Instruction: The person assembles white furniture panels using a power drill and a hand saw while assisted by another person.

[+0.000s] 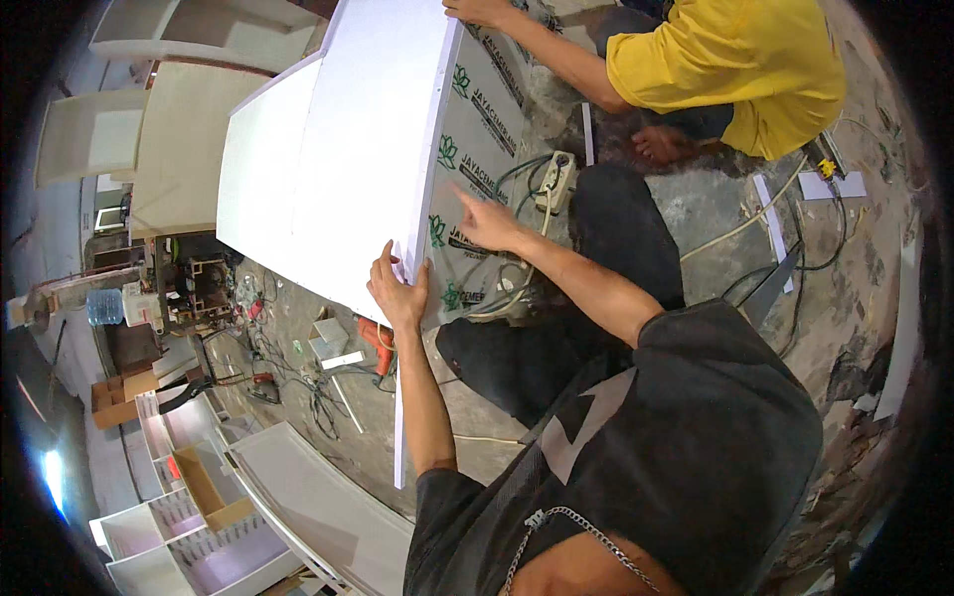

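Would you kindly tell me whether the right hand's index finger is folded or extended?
Extended: on the right hand, the index finger reaches toward the printed panel, well beyond the other, curled fingers.

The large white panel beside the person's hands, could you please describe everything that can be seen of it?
The large white panel has a smooth face crossed by a seam and looks like plastic-faced board. Its greyish side bears green plant emblems and dark lettering, bordered by a narrow edge strip. It extends away from the person. The left hand grasps its edge; the right hand points at the printed side, contact unclear. A co-worker's hand touches the far corner.
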Demonstrator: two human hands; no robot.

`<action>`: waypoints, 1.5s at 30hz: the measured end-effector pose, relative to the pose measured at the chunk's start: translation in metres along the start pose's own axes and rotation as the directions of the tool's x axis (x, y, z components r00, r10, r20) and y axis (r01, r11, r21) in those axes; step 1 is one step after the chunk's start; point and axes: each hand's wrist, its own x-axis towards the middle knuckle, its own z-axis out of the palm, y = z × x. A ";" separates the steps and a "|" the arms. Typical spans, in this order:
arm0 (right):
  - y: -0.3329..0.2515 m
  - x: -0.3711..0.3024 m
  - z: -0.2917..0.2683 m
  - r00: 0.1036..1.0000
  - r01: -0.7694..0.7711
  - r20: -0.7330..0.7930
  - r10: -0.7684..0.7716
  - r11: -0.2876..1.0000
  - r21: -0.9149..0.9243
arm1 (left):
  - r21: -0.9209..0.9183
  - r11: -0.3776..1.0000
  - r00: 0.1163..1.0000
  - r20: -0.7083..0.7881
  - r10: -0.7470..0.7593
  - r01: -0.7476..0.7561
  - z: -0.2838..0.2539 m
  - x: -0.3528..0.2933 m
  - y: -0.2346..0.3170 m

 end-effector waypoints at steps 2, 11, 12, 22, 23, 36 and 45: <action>0.007 0.007 -0.004 0.988 -0.024 -0.151 0.031 0.999 0.045 | 0.047 0.999 1.000 0.007 0.002 -0.003 0.000 -0.001 -0.003; 0.017 0.029 -0.004 0.996 -0.089 0.007 0.089 0.994 0.055 | 0.081 0.997 1.000 -0.016 -0.003 0.005 0.006 0.001 -0.009; 0.019 0.030 -0.005 0.997 -0.077 -0.011 0.078 0.996 0.050 | 0.056 0.998 0.999 0.009 -0.037 0.037 0.005 0.003 -0.012; 0.041 0.139 -0.085 0.942 -0.077 -0.306 0.140 0.975 0.209 | 0.121 0.990 0.997 -0.041 -0.066 0.070 0.019 0.036 0.019; 0.032 0.158 -0.097 0.936 -0.079 -0.323 0.140 0.977 0.196 | 0.050 0.996 0.993 -0.097 -0.072 0.077 0.022 0.047 0.022; 0.030 0.205 -0.143 0.894 -0.098 -0.436 0.098 0.995 0.023 | 0.125 0.979 0.986 -0.065 -0.153 0.161 0.031 0.059 0.020; 0.046 0.208 -0.161 0.857 -0.046 -0.516 0.001 0.996 -0.073 | 0.133 0.977 0.986 -0.031 -0.165 0.168 0.040 0.062 0.025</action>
